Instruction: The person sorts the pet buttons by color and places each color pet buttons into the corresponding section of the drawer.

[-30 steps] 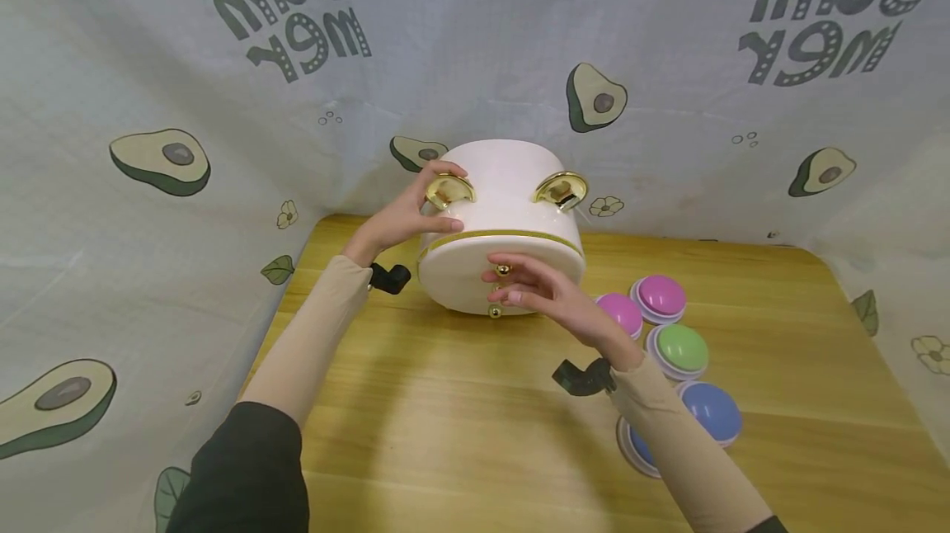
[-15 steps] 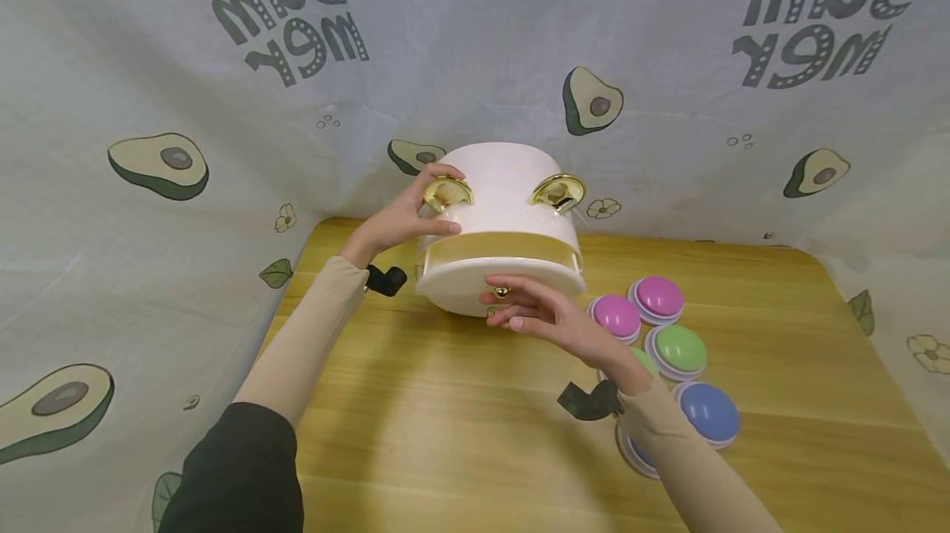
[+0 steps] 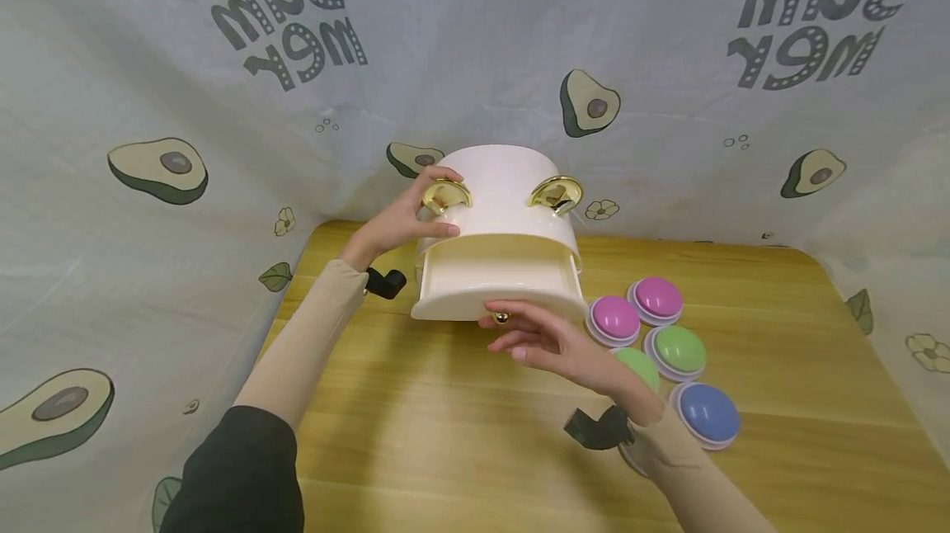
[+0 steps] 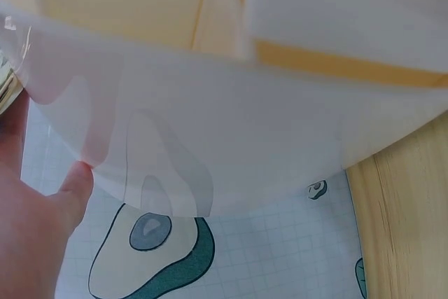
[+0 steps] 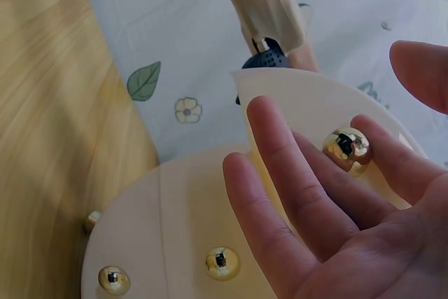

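Note:
A white rounded drawer box [image 3: 512,207] with gold ear-shaped pieces stands at the table's back. My left hand [image 3: 397,215] grips its upper left side, fingers over the left gold ear [image 3: 448,193] and thumb on the front. The upper drawer [image 3: 497,269] is pulled out, its inside bare and pale. My right hand [image 3: 557,343] holds the drawer's gold knob [image 5: 348,148] between two fingers, thumb held away. Two lower gold knobs show below it in the right wrist view. Only the thumb side of the left hand [image 4: 38,208] appears in the left wrist view, against the white shell.
To the right on the wooden table [image 3: 416,434] lie several domed discs with white rims: pink [image 3: 658,297], green [image 3: 679,348] and blue [image 3: 708,412]. My right forearm partly covers another. A patterned cloth [image 3: 475,63] hangs close behind the box.
The drawer has gone from closed to well out, drawn toward me by my right hand at the knob. My left hand has stayed at the box's left ear.

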`<action>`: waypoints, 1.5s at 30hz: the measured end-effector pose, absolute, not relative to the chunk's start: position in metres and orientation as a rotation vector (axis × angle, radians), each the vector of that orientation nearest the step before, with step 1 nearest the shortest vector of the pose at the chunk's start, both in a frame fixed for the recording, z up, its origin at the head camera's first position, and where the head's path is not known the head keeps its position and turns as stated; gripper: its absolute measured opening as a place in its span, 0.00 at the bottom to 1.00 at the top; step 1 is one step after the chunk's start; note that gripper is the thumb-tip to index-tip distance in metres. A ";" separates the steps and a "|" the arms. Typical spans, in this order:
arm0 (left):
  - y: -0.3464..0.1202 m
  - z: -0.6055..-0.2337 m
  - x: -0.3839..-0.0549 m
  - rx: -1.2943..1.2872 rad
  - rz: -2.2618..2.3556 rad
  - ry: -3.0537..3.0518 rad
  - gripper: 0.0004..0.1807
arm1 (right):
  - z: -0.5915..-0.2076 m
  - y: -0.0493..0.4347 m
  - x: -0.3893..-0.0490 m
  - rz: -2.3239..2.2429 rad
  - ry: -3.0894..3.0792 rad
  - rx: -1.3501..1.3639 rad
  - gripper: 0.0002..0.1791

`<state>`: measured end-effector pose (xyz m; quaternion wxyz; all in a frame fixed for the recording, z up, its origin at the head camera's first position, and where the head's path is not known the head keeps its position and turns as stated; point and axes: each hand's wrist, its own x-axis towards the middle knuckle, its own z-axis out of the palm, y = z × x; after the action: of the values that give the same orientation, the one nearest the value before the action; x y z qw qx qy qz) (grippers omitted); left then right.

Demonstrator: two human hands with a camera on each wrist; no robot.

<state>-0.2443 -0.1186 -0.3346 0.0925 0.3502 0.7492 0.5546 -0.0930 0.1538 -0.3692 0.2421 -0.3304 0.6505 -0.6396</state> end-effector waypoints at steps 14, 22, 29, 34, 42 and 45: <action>-0.120 -0.337 -0.244 1.061 1.656 2.207 0.34 | -0.370 0.154 -0.071 -1.690 1.860 -0.991 0.30; -0.120 -0.336 -0.243 1.038 1.680 2.192 0.34 | -0.370 0.154 -0.061 -1.661 1.915 -1.041 0.30; -0.120 -0.337 -0.242 1.038 1.673 2.200 0.34 | -0.373 0.155 -0.054 -1.635 1.939 -1.026 0.31; -0.120 -0.337 -0.242 1.038 1.682 2.191 0.35 | -0.376 0.154 -0.050 -1.649 1.934 -1.003 0.30; -0.120 -0.337 -0.242 1.045 1.683 2.186 0.34 | -0.384 0.153 -0.044 -1.673 1.937 -0.988 0.29; -0.119 -0.338 -0.243 1.058 1.684 2.185 0.35 | -0.386 0.153 -0.043 -1.680 1.939 -1.021 0.29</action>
<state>-0.2428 -0.1191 -0.3377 0.0932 0.3565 0.7364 0.5674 -0.0432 0.1528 -0.3861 0.1891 -0.3633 0.6895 -0.5973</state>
